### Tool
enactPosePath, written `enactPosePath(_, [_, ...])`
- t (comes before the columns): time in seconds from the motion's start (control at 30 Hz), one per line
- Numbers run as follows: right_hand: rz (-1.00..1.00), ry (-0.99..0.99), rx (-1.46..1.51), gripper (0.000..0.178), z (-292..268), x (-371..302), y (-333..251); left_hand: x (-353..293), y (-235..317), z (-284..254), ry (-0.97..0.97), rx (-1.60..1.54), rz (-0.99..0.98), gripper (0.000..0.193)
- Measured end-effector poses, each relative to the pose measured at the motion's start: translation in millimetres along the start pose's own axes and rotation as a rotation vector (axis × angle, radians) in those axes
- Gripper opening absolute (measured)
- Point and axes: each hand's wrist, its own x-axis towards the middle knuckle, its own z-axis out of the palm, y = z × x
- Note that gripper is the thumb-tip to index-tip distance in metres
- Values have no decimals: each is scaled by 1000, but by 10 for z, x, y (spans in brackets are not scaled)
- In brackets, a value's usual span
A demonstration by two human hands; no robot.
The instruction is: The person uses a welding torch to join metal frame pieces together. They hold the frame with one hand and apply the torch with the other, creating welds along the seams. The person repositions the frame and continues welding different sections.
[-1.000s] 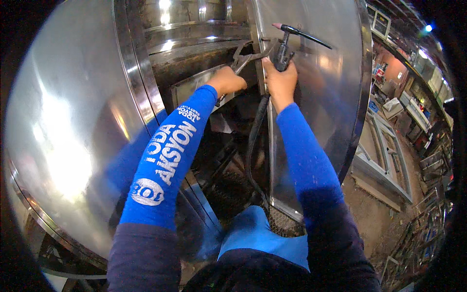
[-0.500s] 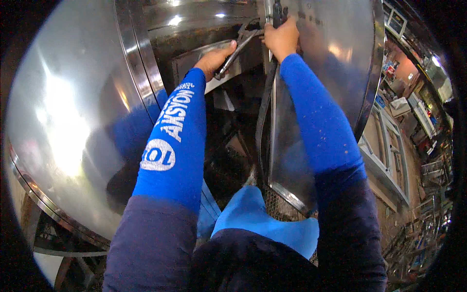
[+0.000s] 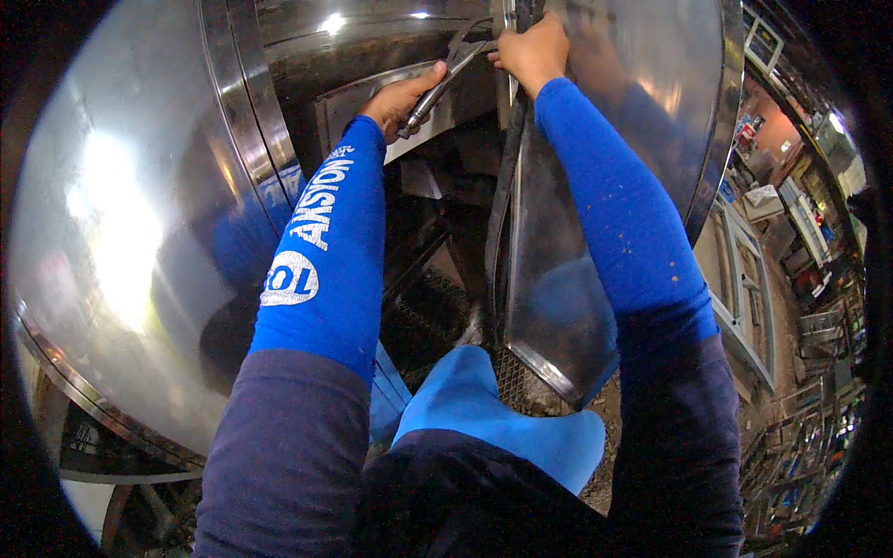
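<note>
Shiny locking pliers (image 3: 433, 96) lie slantwise in my left hand (image 3: 395, 100), its fingers curled round the handle and the thumb along the top. The tool's jaw end points up and right, close to my right hand (image 3: 535, 54). That right hand is closed at the upper edge strip of a polished metal door panel (image 3: 633, 167); a dark object shows just above its fingers, and what they grip is mostly hidden. A dark flexible strip (image 3: 499, 223) hangs down along the panel's left edge.
A large curved shiny metal sheet (image 3: 121, 232) fills the left. Between it and the panel lies a dark opening with a pale metal plate (image 3: 349, 107). Below is mesh flooring (image 3: 526, 377) by my blue-clad knees. At right, a metal frame (image 3: 744, 288) leans among clutter.
Both hands have shifted slightly left, and the right hand sits a little higher in view. The pliers stay in my left hand; the dark object above my right hand shows less.
</note>
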Motion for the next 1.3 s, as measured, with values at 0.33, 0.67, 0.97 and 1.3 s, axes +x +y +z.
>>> enactPosePath(0.33, [33,-11,0,35,-41,-8,-97,-58,21,6,-26,37,-21,65])
enactPosePath(0.67, [70,-22,3,32,-77,56,-282,-324,-584,159,106,-899,218,30])
enactPosePath(0.97, [59,-31,3,32,-86,-27,-236,-241,-854,266,424,-546,443,29])
enactPosePath(1.3, [47,-32,44,31,-57,19,-183,-224,-851,274,493,-503,525,25])
